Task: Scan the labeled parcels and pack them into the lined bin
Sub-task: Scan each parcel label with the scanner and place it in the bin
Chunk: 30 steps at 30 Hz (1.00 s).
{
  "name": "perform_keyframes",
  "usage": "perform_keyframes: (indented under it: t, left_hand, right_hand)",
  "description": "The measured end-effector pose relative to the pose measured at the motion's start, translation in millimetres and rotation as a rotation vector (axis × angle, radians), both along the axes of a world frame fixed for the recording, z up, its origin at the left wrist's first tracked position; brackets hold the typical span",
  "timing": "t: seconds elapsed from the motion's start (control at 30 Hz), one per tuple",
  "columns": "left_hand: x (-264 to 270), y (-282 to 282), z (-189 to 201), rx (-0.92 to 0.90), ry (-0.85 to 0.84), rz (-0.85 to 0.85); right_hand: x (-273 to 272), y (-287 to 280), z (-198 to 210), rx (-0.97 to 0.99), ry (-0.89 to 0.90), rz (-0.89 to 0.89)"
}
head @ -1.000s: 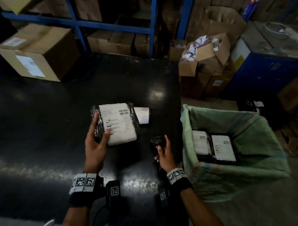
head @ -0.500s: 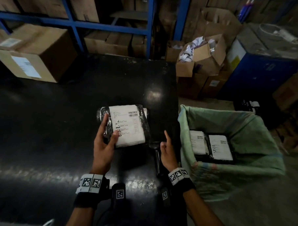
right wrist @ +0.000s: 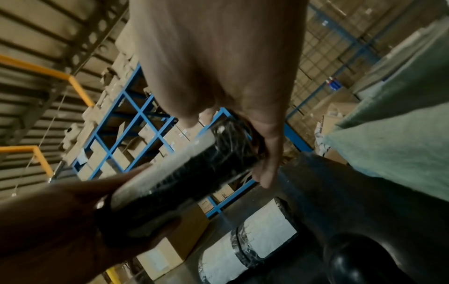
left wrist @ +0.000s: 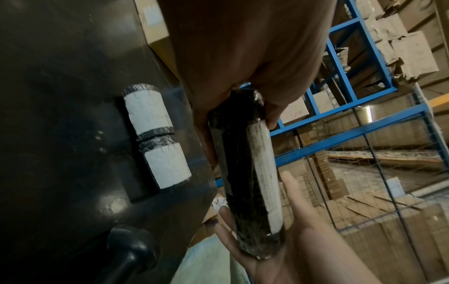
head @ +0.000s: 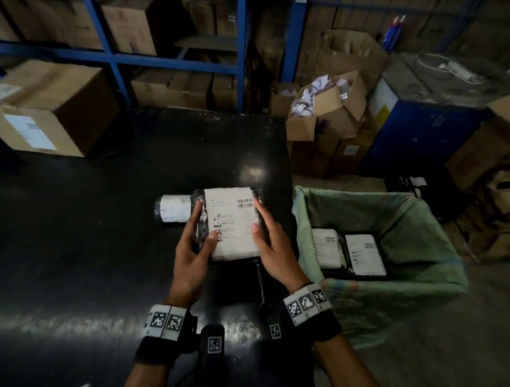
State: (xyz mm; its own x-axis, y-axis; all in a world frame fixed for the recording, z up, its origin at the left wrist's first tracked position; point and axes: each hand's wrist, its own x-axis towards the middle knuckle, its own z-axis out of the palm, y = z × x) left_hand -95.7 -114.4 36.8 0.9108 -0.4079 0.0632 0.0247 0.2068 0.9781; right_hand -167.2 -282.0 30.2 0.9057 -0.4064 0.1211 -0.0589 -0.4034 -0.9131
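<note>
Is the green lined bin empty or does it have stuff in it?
Not empty. Two black-wrapped parcels with white labels lie side by side at the bottom of the green lined bin.

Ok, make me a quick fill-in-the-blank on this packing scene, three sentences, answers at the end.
1. The wrapped parcel is held by ____ hands.
2. The green-lined bin already holds ____ labeled parcels.
3. The handheld scanner lies on the black ____.

Missing words: both; two; table
</note>
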Motion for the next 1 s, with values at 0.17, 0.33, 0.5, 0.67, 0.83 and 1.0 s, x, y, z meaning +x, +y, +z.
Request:
perform_keyframes:
  t: [0.17, 0.33, 0.5, 0.67, 0.83, 1.0]
  left_hand:
    - [-5.5, -12.6, 3.6, 0.012, 0.013, -0.048]
    - [-13.0, -38.7, -3.5, 0.06, -0.044, -0.143]
    - [-22.1, -89.3, -10.1, 0.155, -0.204, -0.271]
    - [-41.7, -150.1, -13.5, 0.329, -0.224, -0.384]
    - [-57.6, -199.8, -35.6, 0.681, -0.38, -0.344]
    - [-66.0, -237.0, -73.3, 1.012, -0.552, -0.345]
  right_hand:
    - [-10.5, -6.8, 0.1, 0.038, -0.036, -0.01]
    - [-31.1, -26.6, 3.2, 0.062, -0.053, -0.087]
    - [-59.5, -67.7, 6.1, 0.139, -0.029, -0.171]
    - [-94.5, -133.5, 11.7, 0.108, 0.002, -0.269]
    - [-126.7, -211.8, 9.6, 0.087, 0.132, -0.264]
    - [-135.4, -287.6, -19.1, 0.031, 0.39, -0.305]
